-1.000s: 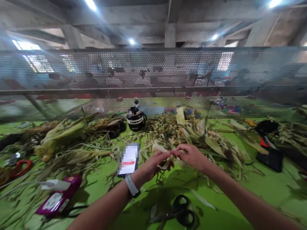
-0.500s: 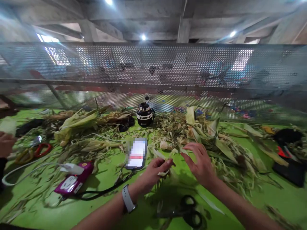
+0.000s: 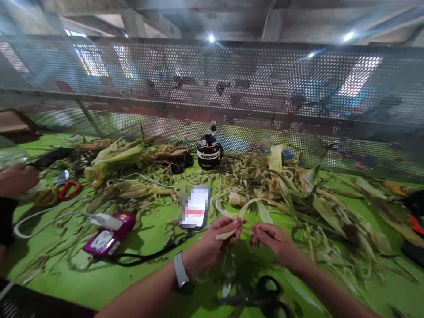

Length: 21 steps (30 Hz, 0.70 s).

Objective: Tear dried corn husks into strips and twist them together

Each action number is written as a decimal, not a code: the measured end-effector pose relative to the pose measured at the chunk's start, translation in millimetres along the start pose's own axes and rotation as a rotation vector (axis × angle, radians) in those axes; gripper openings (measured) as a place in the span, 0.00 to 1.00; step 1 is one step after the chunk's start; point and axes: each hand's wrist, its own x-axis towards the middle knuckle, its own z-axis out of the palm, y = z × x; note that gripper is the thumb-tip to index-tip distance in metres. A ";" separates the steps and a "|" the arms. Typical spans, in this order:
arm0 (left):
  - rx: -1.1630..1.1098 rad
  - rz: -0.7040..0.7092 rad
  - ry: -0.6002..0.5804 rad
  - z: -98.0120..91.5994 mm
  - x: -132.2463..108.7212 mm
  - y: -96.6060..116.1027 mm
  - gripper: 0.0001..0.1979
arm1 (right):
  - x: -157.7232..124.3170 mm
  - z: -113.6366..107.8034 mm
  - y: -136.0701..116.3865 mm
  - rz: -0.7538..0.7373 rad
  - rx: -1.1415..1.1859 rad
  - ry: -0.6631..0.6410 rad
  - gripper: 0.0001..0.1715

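Observation:
Pale corn husk strips [image 3: 252, 204] arch up from between my hands at the middle of the green table. My left hand [image 3: 225, 234], with a watch at the wrist, pinches them and a short pale piece sticks out past its thumb. Just to the right, my right hand [image 3: 270, 238] is closed, its fingertips pressed together at the thin end of the husk. Below the hands lie black-handled scissors [image 3: 265, 293], blurred. Dry husks [image 3: 294, 190] are heaped behind and to the right.
A phone [image 3: 196, 206] and a purple power strip [image 3: 108, 236] with cables lie left of my hands. A black jug [image 3: 209, 152] stands before the mesh panel [image 3: 185, 79]. Red-handled scissors [image 3: 70, 190] lie near another person's hand [image 3: 18, 180] at far left.
My right hand has closed from an open pose, its fingertips now at the husk. The view has shifted a little, and the other person's hand shows further in at the left.

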 end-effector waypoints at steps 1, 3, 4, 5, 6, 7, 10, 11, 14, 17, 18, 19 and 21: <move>0.019 0.013 0.019 -0.1 0.6 -0.5 0.16 | -0.6 0.7 1.3 -0.047 -0.090 0.097 0.24; 0.093 0.067 0.059 0.4 1.2 -2.2 0.16 | -4.2 4.5 1.8 -0.232 -0.328 0.336 0.15; 0.132 0.093 0.071 1.1 0.9 -3.4 0.17 | -7.0 7.4 0.7 -0.366 -0.450 0.424 0.11; 0.165 0.109 0.075 2.0 0.2 -4.7 0.17 | -10.0 10.7 -1.4 -0.503 -0.558 0.462 0.12; 0.189 0.111 0.074 3.0 -0.8 -6.4 0.17 | -13.0 14.1 -4.1 -0.625 -0.641 0.442 0.15; 0.201 0.102 0.068 4.1 -1.9 -8.2 0.18 | -15.5 17.5 -7.1 -0.711 -0.696 0.391 0.17; 0.163 0.044 0.034 6.0 -4.6 -13.9 0.18 | -19.5 24.8 -13.5 -0.793 -0.740 0.304 0.15; 0.140 0.029 0.025 6.1 -5.1 -15.3 0.19 | -19.7 25.9 -14.0 -0.806 -0.730 0.302 0.14; 0.102 -0.001 0.012 6.1 -5.5 -15.2 0.19 | -19.9 26.4 -11.7 -0.839 -0.675 0.310 0.12; 0.123 -0.018 0.017 7.4 -6.2 -10.2 0.17 | -21.8 26.2 -8.4 -0.853 -0.631 0.315 0.11; 0.136 -0.015 0.021 8.0 -6.6 -8.4 0.17 | -23.1 26.2 -8.0 -0.856 -0.622 0.308 0.11; 0.151 -0.008 0.030 8.5 -7.0 -6.8 0.17 | -24.6 26.1 -8.2 -0.865 -0.616 0.295 0.11; 0.198 0.016 0.053 8.8 -7.3 -4.9 0.16 | -28.5 25.0 -10.5 -0.881 -0.609 0.255 0.10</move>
